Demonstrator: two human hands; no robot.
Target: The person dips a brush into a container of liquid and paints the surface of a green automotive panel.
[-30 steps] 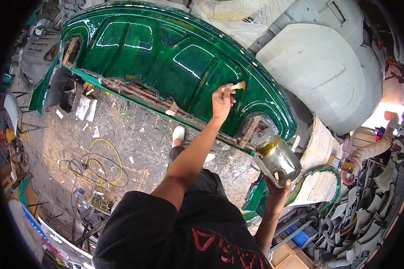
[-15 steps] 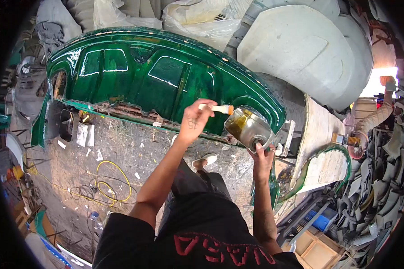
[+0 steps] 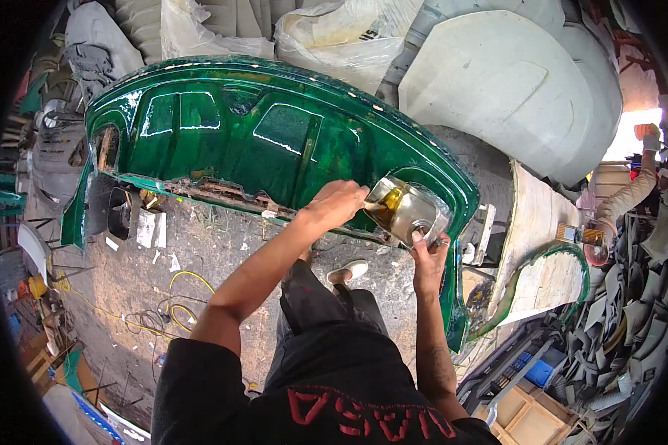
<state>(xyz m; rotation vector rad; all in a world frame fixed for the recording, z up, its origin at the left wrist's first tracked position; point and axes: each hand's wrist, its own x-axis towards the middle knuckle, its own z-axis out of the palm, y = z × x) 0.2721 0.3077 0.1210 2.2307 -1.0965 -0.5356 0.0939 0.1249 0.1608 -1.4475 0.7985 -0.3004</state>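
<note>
My left hand (image 3: 335, 204) is closed around a paintbrush (image 3: 372, 205). Most of the brush is hidden by the fingers, and its end reaches the opening of a shiny, cut-open container (image 3: 410, 216). Yellowish liquid lies inside that container, which is tilted with its mouth toward my left hand. My right hand (image 3: 428, 261) grips it from its near end, thumb on top. Both hands are over the lower right part of a large, glossy green moulded panel (image 3: 223, 148), which has a wet-looking surface and a ragged near edge.
Large pale curved panels (image 3: 508, 96) and plastic-wrapped pieces (image 3: 341, 44) stand behind the green panel. A yellow cable (image 3: 189, 278) lies on the littered floor (image 3: 223, 252). At the right are a whitish board (image 3: 534, 230) and a heap of grey scraps (image 3: 616, 311).
My left hand has moved down and right, bringing the brush from just outside the container to its opening. The right hand still holds the container in nearly the same place.
</note>
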